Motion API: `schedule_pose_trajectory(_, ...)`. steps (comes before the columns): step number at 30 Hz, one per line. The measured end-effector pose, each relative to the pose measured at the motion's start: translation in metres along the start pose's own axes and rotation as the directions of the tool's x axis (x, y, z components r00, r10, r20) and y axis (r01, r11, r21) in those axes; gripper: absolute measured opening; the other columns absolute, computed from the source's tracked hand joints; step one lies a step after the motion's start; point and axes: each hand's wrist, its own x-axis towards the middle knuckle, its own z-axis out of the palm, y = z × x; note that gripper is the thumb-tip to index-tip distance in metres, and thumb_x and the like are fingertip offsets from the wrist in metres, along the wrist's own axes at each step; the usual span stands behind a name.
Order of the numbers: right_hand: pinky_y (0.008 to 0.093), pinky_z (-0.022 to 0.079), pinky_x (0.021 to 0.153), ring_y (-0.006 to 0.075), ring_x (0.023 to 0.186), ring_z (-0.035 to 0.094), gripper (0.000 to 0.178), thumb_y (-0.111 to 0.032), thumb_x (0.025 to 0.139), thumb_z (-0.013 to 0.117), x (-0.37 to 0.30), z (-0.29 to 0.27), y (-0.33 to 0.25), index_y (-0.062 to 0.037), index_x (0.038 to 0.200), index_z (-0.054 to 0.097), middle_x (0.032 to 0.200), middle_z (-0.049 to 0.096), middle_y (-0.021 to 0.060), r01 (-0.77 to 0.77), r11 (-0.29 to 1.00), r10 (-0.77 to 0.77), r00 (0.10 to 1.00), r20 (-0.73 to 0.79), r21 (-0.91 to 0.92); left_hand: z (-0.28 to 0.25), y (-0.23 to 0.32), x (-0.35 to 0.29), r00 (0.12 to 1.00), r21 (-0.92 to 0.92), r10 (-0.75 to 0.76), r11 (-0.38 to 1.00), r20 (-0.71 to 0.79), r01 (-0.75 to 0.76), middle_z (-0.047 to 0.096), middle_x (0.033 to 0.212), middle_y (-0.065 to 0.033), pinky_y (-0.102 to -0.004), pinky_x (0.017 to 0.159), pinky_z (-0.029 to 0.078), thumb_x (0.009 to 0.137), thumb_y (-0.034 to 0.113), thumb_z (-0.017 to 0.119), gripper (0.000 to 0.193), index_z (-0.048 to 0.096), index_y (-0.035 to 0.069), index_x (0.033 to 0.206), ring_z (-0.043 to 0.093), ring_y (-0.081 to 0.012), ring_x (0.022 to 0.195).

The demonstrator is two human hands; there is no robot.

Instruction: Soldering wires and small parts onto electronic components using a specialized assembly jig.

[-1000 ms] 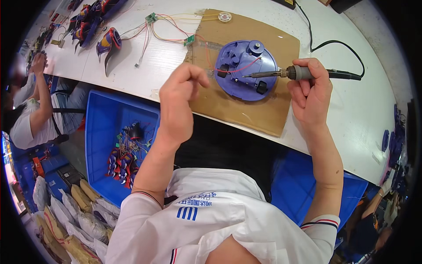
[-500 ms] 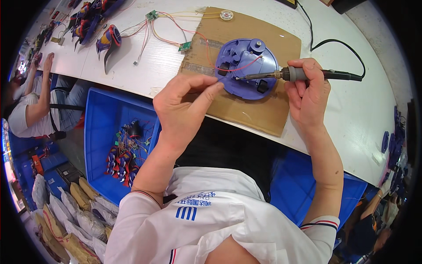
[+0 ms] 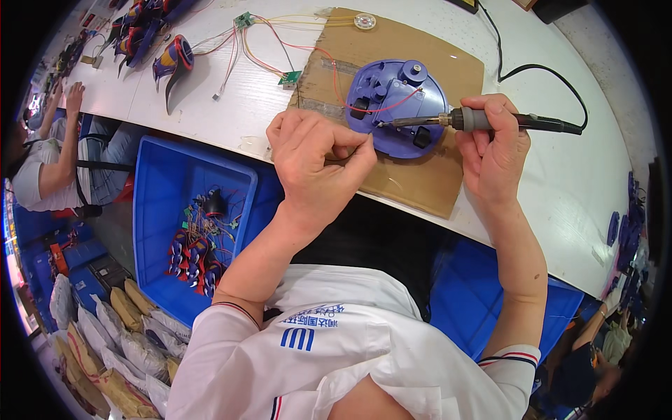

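Note:
My right hand [image 3: 493,150] grips a soldering iron [image 3: 476,120] by its grey sleeve. The tip points left and meets the lower middle of a purple plastic housing [image 3: 399,143] with small black wheels. My left hand [image 3: 318,157] is closed in a pinch at the housing's lower left edge, close to the tip. A thin dark wire [image 3: 298,94] runs from a small green circuit board [image 3: 290,78] down to this hand; its end at the fingertips is too fine to make out. A red wire [image 3: 392,108] arches across the housing.
Brown cardboard [image 3: 420,185] lies under the housing on the white table [image 3: 560,189]. Another circuit board [image 3: 243,19], a round speaker [image 3: 365,22] and purple-and-red shells [image 3: 173,59] are farther back. A blue bin [image 3: 150,231] with wired parts stands lower left. A person [image 3: 56,157] sits far left.
My left hand has moved right along the housing's lower edge, its fingers more curled, and a dark wire now shows leading to it. The iron's tip stays at about the same spot.

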Motion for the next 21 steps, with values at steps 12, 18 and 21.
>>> schedule_pose_trajectory(12, 0.0154, 0.020, 0.036, 0.0025, 0.039, 0.018, 0.027, -0.018, 0.095, 0.045, -0.0001, 0.0036, 0.0004, 0.0018, 0.091, 0.063, 0.052, 0.034, -0.0031, 0.027, 0.999, -0.028, 0.999, -0.031, -0.024, 0.0031, -0.0051, -0.0012, 1.000, 0.012, 0.020, 1.000, -0.004, -0.020, 0.043, 0.054, 0.0076, -0.0264, 0.078, 0.032, 0.060, -0.003, 0.069, 0.023, 0.054, 0.014, 0.060, 0.038, -0.0126, 0.060)
schedule_pose_trajectory(18, 0.0153, 0.020, 0.036, 0.0026, 0.039, 0.018, 0.027, -0.018, 0.095, 0.046, -0.0019, 0.0087, -0.0034, 0.0018, 0.091, 0.063, 0.052, 0.034, -0.0031, 0.040, 0.997, -0.042, 0.999, -0.020, -0.071, 0.0046, -0.0048, -0.0011, 0.999, 0.027, 0.034, 0.999, -0.010, -0.033, 0.043, 0.054, 0.0079, -0.0262, 0.078, 0.032, 0.060, -0.003, 0.069, 0.023, 0.054, 0.015, 0.060, 0.038, -0.0125, 0.060)
schedule_pose_trajectory(21, 0.0154, 0.020, 0.036, 0.0026, 0.039, 0.018, 0.027, -0.018, 0.095, 0.046, -0.0017, 0.0070, -0.0022, 0.0015, 0.091, 0.063, 0.052, 0.034, -0.0031, 0.034, 0.997, -0.036, 0.999, -0.026, -0.065, 0.0053, -0.0046, -0.0011, 0.999, 0.028, 0.033, 0.999, -0.010, -0.033, 0.043, 0.053, 0.0080, -0.0261, 0.078, 0.032, 0.060, -0.002, 0.069, 0.023, 0.055, 0.015, 0.060, 0.038, -0.0124, 0.060)
